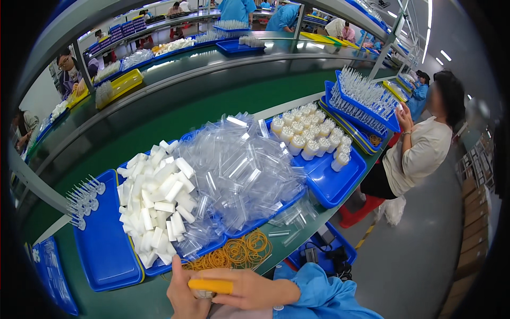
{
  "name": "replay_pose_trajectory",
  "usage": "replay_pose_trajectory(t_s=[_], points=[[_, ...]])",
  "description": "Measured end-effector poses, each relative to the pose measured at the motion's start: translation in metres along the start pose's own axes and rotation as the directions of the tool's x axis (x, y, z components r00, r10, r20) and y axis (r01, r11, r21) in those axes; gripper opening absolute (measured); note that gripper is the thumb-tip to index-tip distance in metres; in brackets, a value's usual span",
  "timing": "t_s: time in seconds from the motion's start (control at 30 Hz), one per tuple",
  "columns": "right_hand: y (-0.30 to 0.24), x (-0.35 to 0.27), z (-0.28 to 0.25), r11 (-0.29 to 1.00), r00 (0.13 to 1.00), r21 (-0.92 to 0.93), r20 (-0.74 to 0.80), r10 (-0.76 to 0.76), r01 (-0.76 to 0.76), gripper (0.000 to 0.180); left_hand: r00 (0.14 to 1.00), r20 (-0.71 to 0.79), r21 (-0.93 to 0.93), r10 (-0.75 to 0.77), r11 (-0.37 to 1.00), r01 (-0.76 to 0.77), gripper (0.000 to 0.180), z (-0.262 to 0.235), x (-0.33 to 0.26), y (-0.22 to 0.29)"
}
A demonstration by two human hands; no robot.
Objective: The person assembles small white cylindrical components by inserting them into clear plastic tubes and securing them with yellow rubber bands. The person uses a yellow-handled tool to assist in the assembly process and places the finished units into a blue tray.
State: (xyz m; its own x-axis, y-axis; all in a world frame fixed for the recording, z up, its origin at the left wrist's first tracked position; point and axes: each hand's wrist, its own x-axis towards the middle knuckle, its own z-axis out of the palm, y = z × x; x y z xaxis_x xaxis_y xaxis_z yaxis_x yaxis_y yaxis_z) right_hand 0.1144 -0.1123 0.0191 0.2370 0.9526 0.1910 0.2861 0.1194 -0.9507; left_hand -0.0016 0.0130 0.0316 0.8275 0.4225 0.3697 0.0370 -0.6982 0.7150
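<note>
At the lower edge, my left hand (183, 292) and my right hand (252, 286) are closed together, the left thumb pointing up. A yellow-orange sleeve, which looks like a finger cot (211, 286), covers a finger of my right hand. Under it shows a bit of a small, pale round piece (203, 294) between the hands; the fingers hide most of it. Just beyond my hands lies a pile of tan rubber bands (231, 254). Behind these are a heap of white foam blocks (156, 199) and a heap of clear plastic sleeves (239, 170), both in blue trays.
Clear-stemmed parts (85, 199) stand in a blue tray (109, 255) at left. Bundled white-topped pieces (311, 133) fill part of another blue tray (332, 186). A co-worker (425, 138) stands at right beside stacked trays (361, 101). A green conveyor (138, 122) runs behind.
</note>
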Motion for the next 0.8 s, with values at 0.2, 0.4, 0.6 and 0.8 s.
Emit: replay_pose_trajectory(t_s=[0.2,0.4,0.6,0.8], points=[[-0.018,0.003,-0.008,0.938,0.988,-0.342,-0.111,-0.105,0.061,0.032,0.949,0.170,-0.526,-0.267,0.789,0.317,0.048,0.012,0.000,0.004],[0.007,-0.026,-0.038,0.775,0.999,-0.630,-0.043,0.027,-0.048,0.018,0.841,0.361,-0.912,-0.403,-0.341,0.229,0.067,-0.027,-0.003,-0.040],[0.038,-0.047,-0.040,0.527,0.978,-0.847,0.044,0.206,-0.073,0.012,0.837,0.391,-0.863,-0.382,-0.468,0.189,0.058,-0.025,-0.005,-0.046],[0.022,-0.045,-0.051,0.664,0.982,-0.744,0.064,0.177,-0.072,0.011,0.820,0.297,-0.942,-0.489,-0.291,0.167,0.063,-0.025,-0.008,-0.047]])
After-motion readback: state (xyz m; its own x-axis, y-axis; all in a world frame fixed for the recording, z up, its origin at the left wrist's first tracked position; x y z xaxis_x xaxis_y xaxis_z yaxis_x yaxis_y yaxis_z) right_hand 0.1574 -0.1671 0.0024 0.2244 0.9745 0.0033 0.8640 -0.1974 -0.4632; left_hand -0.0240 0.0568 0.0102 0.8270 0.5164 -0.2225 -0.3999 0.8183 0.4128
